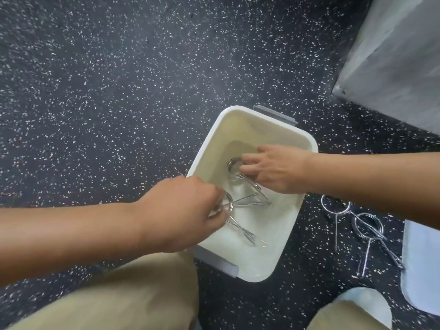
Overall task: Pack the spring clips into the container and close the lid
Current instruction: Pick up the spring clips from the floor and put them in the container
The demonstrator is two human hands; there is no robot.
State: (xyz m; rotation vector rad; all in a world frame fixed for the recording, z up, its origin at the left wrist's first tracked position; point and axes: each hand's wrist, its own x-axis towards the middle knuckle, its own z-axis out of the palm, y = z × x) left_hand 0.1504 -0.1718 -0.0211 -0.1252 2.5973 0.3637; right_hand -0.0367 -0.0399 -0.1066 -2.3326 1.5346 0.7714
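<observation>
Spring clips being packed: left hand point(190, 210) and right hand point(273, 170), fingers curled, each set one clip into the container point(269, 265); two clips point(364, 225) on the floor point(119, 91) come next, then the lid point(421, 265).

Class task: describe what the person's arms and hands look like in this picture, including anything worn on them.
Both arms are bare from the frame edges to the wrists: no sleeves show. The left hand and right hand wear no gloves, and no rings, watch or bracelets are visible. Motion blur softens the left one, so small details there cannot be ruled out. Below, khaki trousers cover the legs.
</observation>
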